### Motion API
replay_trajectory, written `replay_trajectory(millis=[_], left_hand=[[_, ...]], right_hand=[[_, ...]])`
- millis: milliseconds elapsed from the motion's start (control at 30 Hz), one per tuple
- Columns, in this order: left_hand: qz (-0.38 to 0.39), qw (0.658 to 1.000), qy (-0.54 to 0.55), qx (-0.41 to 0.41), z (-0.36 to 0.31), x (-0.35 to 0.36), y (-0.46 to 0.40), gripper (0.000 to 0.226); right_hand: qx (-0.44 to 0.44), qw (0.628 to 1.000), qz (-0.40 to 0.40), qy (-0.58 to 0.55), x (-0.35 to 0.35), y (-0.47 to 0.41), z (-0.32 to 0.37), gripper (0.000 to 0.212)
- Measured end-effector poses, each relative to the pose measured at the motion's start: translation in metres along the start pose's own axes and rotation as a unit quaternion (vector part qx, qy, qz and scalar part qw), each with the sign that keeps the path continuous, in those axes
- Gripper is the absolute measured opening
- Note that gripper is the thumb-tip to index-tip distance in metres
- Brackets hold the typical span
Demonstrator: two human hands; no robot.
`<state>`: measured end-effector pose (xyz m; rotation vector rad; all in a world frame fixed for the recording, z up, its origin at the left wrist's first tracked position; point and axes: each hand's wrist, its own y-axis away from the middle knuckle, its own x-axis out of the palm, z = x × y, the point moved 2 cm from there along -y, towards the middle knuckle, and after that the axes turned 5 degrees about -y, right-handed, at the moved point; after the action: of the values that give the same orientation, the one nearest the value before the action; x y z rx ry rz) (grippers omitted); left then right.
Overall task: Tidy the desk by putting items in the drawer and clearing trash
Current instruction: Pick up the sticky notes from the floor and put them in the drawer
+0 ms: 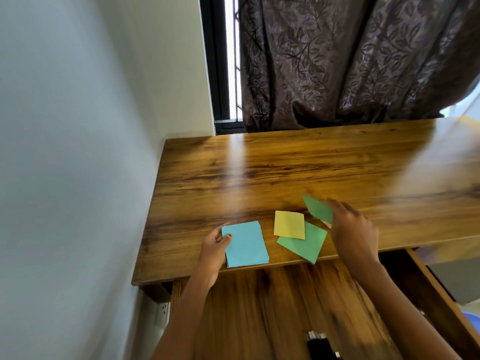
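At the wooden desk's [285,165] near edge the left hand [214,249] gripped a stack of blue square papers [245,244], the right hand [354,229] pinched a raised green sheet [318,209], beside a yellow square [289,224] overlapping another green paper [305,244], above the open drawer [285,307], brown leaf-patterned curtain [350,55] behind.

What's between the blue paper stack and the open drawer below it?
Nothing visible. The blue stack, gripped by the left hand, sits at the desk's front edge, with the open drawer directly below; only some dark items lie near its front.
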<state>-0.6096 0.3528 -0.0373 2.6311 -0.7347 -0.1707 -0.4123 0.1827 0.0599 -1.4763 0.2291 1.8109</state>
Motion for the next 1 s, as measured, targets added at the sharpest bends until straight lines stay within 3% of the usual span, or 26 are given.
replay_trajectory(millis=[100, 167, 233, 367, 533, 867, 1000], left_hand=[[-0.003, 1.000, -0.001, -0.003, 0.001, 0.000, -0.001, 0.032], [-0.007, 1.000, 0.007, -0.006, 0.001, 0.000, -0.002, 0.030], [-0.017, 1.000, 0.015, -0.009, 0.002, 0.000, -0.002, 0.028], [-0.040, 0.998, 0.050, -0.013, 0.005, 0.001, -0.002, 0.024], [-0.061, 0.994, 0.088, -0.003, 0.010, 0.000, -0.003, 0.029], [-0.067, 0.993, 0.100, -0.005, 0.017, -0.002, -0.005, 0.025], [-0.052, 0.998, 0.045, 0.009, 0.016, -0.002, -0.006, 0.029]], right_hand=[[-0.022, 0.995, -0.072, -0.058, -0.004, 0.004, 0.015, 0.040], [-0.087, 0.988, -0.095, -0.082, -0.001, 0.011, 0.034, 0.043], [-0.148, 0.983, -0.063, -0.087, 0.011, 0.022, 0.055, 0.051], [-0.174, 0.978, 0.083, -0.081, 0.049, 0.041, 0.089, 0.069], [-0.177, 0.956, 0.231, -0.040, 0.091, 0.064, 0.123, 0.062], [-0.150, 0.952, 0.265, 0.014, 0.121, 0.070, 0.137, 0.065], [-0.171, 0.950, 0.260, 0.000, 0.117, 0.069, 0.133, 0.059]])
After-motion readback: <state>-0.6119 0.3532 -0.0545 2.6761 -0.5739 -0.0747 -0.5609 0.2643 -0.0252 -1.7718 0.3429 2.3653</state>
